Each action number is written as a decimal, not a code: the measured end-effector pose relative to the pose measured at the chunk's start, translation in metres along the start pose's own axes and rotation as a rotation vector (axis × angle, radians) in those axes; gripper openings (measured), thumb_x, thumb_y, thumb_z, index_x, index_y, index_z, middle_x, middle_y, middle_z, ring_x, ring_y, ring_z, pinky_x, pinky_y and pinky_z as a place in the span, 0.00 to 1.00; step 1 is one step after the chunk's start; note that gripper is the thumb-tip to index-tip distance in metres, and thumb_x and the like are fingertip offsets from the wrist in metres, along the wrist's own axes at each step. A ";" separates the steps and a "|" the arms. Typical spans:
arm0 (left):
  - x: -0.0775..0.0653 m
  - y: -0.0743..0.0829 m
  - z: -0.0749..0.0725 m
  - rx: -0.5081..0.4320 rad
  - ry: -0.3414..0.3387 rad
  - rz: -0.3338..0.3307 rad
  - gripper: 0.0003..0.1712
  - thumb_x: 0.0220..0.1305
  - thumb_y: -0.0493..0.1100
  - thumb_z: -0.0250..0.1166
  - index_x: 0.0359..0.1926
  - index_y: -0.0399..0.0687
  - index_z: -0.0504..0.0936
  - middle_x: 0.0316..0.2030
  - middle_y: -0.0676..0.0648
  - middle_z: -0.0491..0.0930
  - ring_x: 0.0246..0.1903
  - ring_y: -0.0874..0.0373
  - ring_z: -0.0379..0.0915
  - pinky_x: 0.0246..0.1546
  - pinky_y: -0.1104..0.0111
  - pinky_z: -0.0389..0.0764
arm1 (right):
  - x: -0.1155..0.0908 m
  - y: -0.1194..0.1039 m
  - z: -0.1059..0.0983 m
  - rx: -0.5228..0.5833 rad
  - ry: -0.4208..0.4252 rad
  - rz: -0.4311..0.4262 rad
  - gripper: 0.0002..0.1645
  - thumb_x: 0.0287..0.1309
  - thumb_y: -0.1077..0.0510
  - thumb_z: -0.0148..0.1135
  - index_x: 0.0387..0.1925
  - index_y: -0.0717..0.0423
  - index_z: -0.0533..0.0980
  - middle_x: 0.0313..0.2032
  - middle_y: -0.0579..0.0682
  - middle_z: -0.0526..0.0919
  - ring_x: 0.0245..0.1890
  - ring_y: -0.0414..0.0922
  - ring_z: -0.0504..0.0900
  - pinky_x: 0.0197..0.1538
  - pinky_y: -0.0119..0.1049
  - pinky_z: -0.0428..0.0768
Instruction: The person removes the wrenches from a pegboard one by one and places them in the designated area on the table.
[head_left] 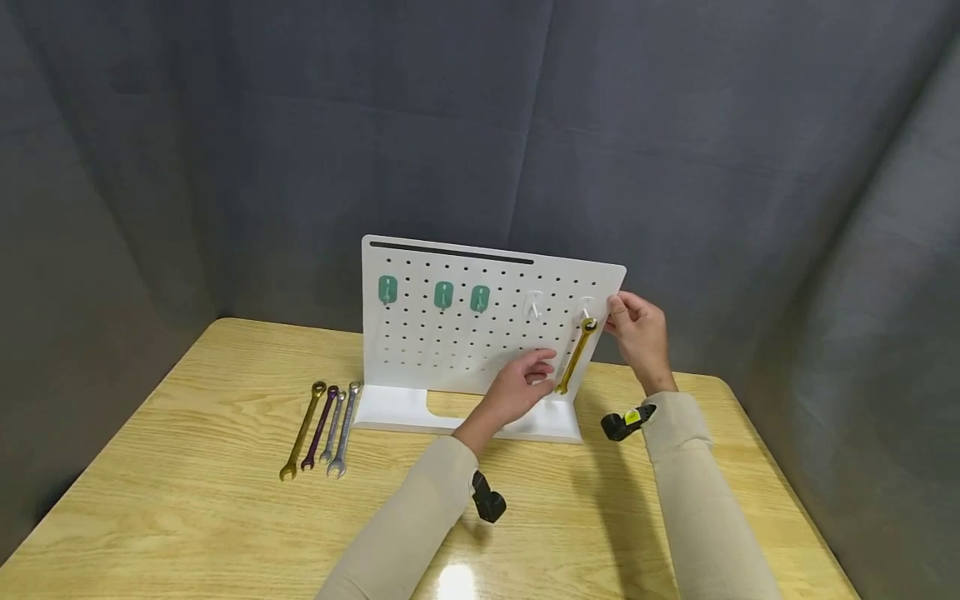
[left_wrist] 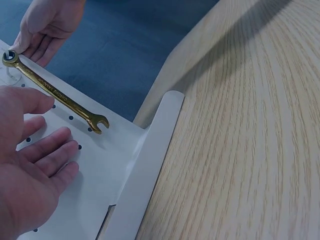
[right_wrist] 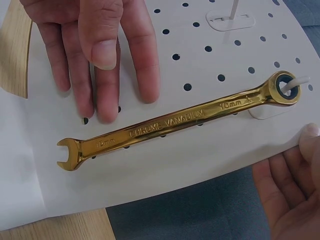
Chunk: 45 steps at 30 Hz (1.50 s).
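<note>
A gold combination wrench (right_wrist: 165, 125) hangs by its ring end from a white hook (right_wrist: 300, 81) near the right edge of a white pegboard (head_left: 420, 342). Its open end points down, and "10mm" shows on it in the right wrist view. My right hand (head_left: 641, 333) pinches the board's right edge beside that hook, thumb in front and fingers behind. Just left of the wrench, my left hand (head_left: 517, 387) is held before the board with fingers loosely extended and nothing in them. The left wrist view shows that hand (left_wrist: 30, 165) apart from the wrench (left_wrist: 55, 92).
Three green hooks (head_left: 443, 295) and another white hook (head_left: 533, 306) are fixed along the board. Left of its white base (head_left: 390, 408), several wrenches lie on the wooden table (head_left: 187, 467): a gold one (head_left: 303, 432), a purple one (head_left: 320, 427) and silver ones (head_left: 344, 429). Grey curtains surround the table.
</note>
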<state>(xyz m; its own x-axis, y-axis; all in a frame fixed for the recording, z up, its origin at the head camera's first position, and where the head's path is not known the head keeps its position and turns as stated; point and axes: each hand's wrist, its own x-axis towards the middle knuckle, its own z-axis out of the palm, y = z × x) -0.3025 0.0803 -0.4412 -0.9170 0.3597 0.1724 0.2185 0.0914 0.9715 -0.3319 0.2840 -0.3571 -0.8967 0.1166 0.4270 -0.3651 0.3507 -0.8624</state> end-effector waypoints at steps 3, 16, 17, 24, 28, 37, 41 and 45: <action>0.001 0.000 0.000 -0.012 -0.009 -0.005 0.27 0.71 0.33 0.64 0.69 0.42 0.74 0.58 0.39 0.79 0.60 0.46 0.75 0.60 0.66 0.78 | 0.000 0.000 -0.001 -0.002 0.001 -0.001 0.22 0.76 0.55 0.56 0.58 0.70 0.79 0.51 0.67 0.83 0.40 0.36 0.85 0.50 0.31 0.85; 0.012 -0.002 0.014 -0.011 -0.034 -0.058 0.24 0.70 0.36 0.66 0.65 0.42 0.78 0.53 0.47 0.82 0.55 0.53 0.78 0.55 0.68 0.81 | -0.001 0.000 -0.001 0.003 -0.006 -0.006 0.23 0.76 0.55 0.56 0.59 0.70 0.78 0.52 0.67 0.83 0.41 0.36 0.85 0.53 0.40 0.85; 0.013 -0.002 0.015 -0.010 -0.033 -0.064 0.24 0.70 0.36 0.66 0.65 0.42 0.78 0.53 0.47 0.82 0.56 0.54 0.77 0.55 0.67 0.81 | -0.001 0.001 -0.001 0.004 -0.006 -0.006 0.23 0.76 0.55 0.56 0.59 0.70 0.78 0.52 0.67 0.83 0.41 0.36 0.85 0.53 0.41 0.85; 0.016 -0.004 0.024 -0.012 -0.060 -0.074 0.26 0.72 0.37 0.65 0.69 0.40 0.76 0.60 0.45 0.79 0.60 0.53 0.75 0.57 0.66 0.80 | -0.001 0.002 0.000 0.013 -0.005 -0.003 0.23 0.76 0.55 0.56 0.58 0.71 0.78 0.51 0.67 0.83 0.40 0.35 0.85 0.54 0.46 0.85; 0.014 -0.005 0.028 0.012 -0.057 -0.072 0.22 0.72 0.37 0.65 0.64 0.38 0.79 0.56 0.45 0.82 0.56 0.54 0.77 0.54 0.67 0.82 | -0.001 0.001 -0.001 0.019 -0.006 -0.005 0.23 0.77 0.55 0.56 0.58 0.72 0.78 0.51 0.67 0.83 0.40 0.34 0.85 0.52 0.40 0.86; 0.007 -0.007 0.023 0.048 -0.098 -0.085 0.13 0.71 0.35 0.65 0.53 0.32 0.84 0.42 0.45 0.86 0.42 0.58 0.81 0.44 0.70 0.83 | -0.002 0.001 -0.002 -0.006 -0.002 -0.007 0.23 0.77 0.55 0.56 0.57 0.72 0.78 0.50 0.66 0.84 0.40 0.34 0.85 0.51 0.38 0.86; 0.005 -0.007 0.020 0.030 -0.128 -0.095 0.13 0.73 0.34 0.63 0.53 0.32 0.84 0.41 0.45 0.86 0.40 0.57 0.82 0.42 0.69 0.85 | -0.001 0.002 -0.003 0.004 -0.001 -0.008 0.22 0.77 0.55 0.56 0.57 0.71 0.79 0.50 0.67 0.84 0.39 0.35 0.85 0.51 0.41 0.86; -0.001 -0.008 0.017 0.001 -0.148 -0.087 0.13 0.72 0.31 0.61 0.54 0.30 0.83 0.41 0.42 0.87 0.41 0.52 0.84 0.43 0.66 0.87 | -0.002 0.002 -0.001 0.004 -0.008 -0.002 0.21 0.77 0.56 0.56 0.57 0.70 0.79 0.51 0.67 0.83 0.39 0.36 0.85 0.50 0.37 0.86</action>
<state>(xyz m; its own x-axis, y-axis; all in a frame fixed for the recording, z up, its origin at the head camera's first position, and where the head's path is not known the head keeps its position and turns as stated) -0.2979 0.0948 -0.4517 -0.8734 0.4830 0.0622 0.1410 0.1286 0.9816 -0.3308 0.2856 -0.3595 -0.8979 0.1083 0.4266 -0.3680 0.3469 -0.8627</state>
